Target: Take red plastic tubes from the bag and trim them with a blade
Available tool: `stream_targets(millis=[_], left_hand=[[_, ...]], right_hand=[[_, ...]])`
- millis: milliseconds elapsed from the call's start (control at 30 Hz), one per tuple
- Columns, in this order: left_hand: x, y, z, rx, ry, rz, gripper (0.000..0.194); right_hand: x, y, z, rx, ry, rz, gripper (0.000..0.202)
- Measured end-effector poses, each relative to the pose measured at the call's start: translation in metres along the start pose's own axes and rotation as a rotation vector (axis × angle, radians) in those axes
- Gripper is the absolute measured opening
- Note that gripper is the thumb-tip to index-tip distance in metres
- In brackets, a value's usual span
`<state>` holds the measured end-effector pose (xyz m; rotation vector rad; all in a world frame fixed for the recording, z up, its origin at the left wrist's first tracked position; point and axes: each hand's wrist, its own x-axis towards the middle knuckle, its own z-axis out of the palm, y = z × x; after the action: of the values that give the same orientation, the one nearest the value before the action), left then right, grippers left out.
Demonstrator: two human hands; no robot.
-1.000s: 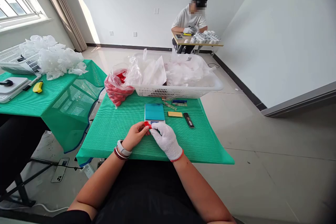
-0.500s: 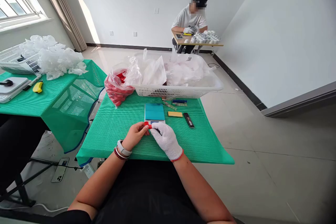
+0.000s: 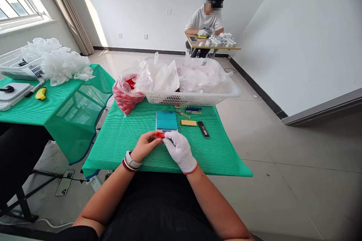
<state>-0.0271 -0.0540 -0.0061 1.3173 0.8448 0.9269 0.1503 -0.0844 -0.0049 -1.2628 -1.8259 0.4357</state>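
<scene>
Between my hands is a small red hollow plastic piece, its round open end facing up toward me. My left hand, bare and wearing a watch band and beads, has its thumb and fingers closed about the left end. My right hand, in a white knitted glove with a red cuff, pinches the other end. Just beyond the fingers lies a teal-covered pad on the green mesh cloth. A clear bag of red pieces stands farther back on the left.
A white perforated basket full of clear plastic bags fills the table's back. A yellow strip, a black narrow box and several pens lie to the right. Another person sits at a far table.
The red piece has turned between my fingers, so its round opening now shows. My left fingers have loosened slightly; my arms are almost still.
</scene>
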Motion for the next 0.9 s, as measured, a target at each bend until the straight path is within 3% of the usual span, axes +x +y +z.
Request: stream_targets(millis=[233, 400, 567, 767, 900], left_hand=[[0.0026, -0.0035, -0.0019, -0.041, 0.015, -0.004, 0.059], [0.0026, -0.0016, -0.0024, -0.012, 0.047, -0.029, 0.048], [-0.0003, -0.0003, -0.0015, -0.043, -0.014, 0.005, 0.041], [0.0007, -0.0068, -0.0014, -0.041, -0.034, -0.001, 0.043], [0.0008, -0.0064, -0.0023, -0.011, 0.017, 0.005, 0.036]], right_hand=[[0.0027, -0.0010, -0.0015, 0.066, 0.027, -0.056, 0.014], [0.0034, 0.0009, 0.0001, 0.075, -0.023, -0.029, 0.015], [0.0044, 0.0015, 0.0011, 0.094, 0.016, 0.058, 0.016], [0.0040, 0.0016, 0.0007, 0.048, -0.026, 0.048, 0.018], [0.0027, -0.0005, -0.0004, 0.050, -0.042, 0.033, 0.019]])
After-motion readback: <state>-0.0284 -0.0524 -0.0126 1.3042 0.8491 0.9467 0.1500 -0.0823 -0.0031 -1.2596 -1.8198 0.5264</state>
